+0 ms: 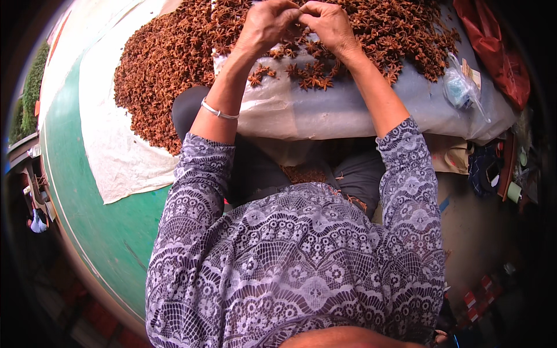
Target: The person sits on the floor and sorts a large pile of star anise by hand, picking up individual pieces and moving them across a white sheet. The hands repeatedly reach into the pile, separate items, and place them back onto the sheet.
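Both hands are raised at the top of the view, over a heap of dried star anise (404,35). My left hand (270,21) and my right hand (328,24) meet at the fingertips, with thumbs and forefingers pinched together. Whether a small piece sits between them cannot be made out. Below the hands, several loose star anise pods (315,77) lie near the edge of a plastic-covered table (348,117). A white bangle circles my left wrist. A larger pile of star anise (161,78) spreads out on the left.
The left pile rests on a white sheet (117,169) over a green floor (87,217). At the table's right lie a knotted clear plastic bag (459,87) and a red plastic bag (496,52). A pale green cup (514,192) is at the far right. My legs are under the table edge.
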A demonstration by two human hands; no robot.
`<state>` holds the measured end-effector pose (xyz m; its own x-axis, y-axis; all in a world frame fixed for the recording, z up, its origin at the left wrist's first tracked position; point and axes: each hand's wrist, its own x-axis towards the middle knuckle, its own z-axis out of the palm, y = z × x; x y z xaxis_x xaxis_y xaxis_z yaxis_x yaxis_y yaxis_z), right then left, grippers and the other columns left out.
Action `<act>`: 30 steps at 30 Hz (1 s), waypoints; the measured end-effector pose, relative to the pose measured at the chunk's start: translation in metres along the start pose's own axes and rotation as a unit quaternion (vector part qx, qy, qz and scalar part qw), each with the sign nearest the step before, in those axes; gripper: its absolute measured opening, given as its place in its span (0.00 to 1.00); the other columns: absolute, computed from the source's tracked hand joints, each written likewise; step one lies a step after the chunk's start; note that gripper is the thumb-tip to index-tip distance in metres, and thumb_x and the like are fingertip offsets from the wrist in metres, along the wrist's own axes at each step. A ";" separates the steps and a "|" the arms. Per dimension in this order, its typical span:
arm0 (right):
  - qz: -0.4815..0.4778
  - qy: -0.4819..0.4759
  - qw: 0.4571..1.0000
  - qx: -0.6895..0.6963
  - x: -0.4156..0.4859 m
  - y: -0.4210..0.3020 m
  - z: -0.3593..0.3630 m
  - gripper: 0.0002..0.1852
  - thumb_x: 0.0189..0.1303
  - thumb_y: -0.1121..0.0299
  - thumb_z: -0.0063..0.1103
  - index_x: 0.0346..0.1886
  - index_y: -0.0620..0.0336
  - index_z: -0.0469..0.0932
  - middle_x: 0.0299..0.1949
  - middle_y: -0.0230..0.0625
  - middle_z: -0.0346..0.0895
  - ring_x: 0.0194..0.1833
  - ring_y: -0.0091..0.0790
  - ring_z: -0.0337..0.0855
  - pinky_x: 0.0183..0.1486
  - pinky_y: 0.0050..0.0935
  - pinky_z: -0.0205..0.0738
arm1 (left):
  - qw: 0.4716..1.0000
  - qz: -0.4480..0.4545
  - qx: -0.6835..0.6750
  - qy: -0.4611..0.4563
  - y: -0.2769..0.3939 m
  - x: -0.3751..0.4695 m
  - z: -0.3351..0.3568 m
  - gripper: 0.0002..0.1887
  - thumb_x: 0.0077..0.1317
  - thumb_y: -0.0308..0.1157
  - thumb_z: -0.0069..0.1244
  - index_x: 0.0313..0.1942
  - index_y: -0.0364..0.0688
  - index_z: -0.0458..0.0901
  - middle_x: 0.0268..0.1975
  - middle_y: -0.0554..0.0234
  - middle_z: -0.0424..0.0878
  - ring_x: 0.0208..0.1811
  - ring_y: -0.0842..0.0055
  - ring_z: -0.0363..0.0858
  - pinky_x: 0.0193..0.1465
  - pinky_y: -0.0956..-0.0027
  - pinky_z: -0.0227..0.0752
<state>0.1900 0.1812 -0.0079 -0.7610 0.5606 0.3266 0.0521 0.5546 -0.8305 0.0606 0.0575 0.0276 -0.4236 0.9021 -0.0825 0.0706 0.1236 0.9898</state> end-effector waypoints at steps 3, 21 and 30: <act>0.097 0.000 0.994 -0.060 0.002 -0.016 -0.004 0.12 0.56 0.61 0.65 0.35 0.59 0.87 0.29 0.42 0.86 0.33 0.34 0.87 0.40 0.37 0.80 | 0.995 0.041 -0.082 -0.048 -0.012 0.008 -0.007 0.08 0.76 0.27 0.51 0.42 0.33 0.86 0.28 0.62 0.85 0.26 0.80 0.84 0.26 0.73 0.78; -0.034 -0.070 0.935 -0.345 -0.047 -0.032 -0.014 0.15 0.68 0.63 0.63 0.54 0.55 0.82 0.47 0.46 0.87 0.44 0.53 0.89 0.47 0.47 0.84 | 0.858 -0.090 0.179 -0.473 0.030 -0.052 -0.041 0.13 0.74 0.34 0.55 0.46 0.33 0.87 0.28 0.58 0.88 0.24 0.76 0.87 0.26 0.72 0.82; -0.074 0.031 0.959 -0.271 -0.049 0.008 -0.021 0.07 0.62 0.71 0.67 0.43 0.52 0.87 0.44 0.35 0.83 0.40 0.39 0.88 0.46 0.36 0.83 | 0.957 -0.027 0.273 -0.096 0.019 -0.029 -0.011 0.13 0.69 0.38 0.61 0.41 0.35 0.85 0.28 0.48 0.84 0.31 0.57 0.85 0.34 0.57 0.78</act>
<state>0.2411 0.1708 -0.0207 -0.7473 0.4765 0.4631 0.2870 0.8600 -0.4218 0.0647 0.0291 0.0501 -0.2695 0.9412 -0.2039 0.5374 0.3227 0.7791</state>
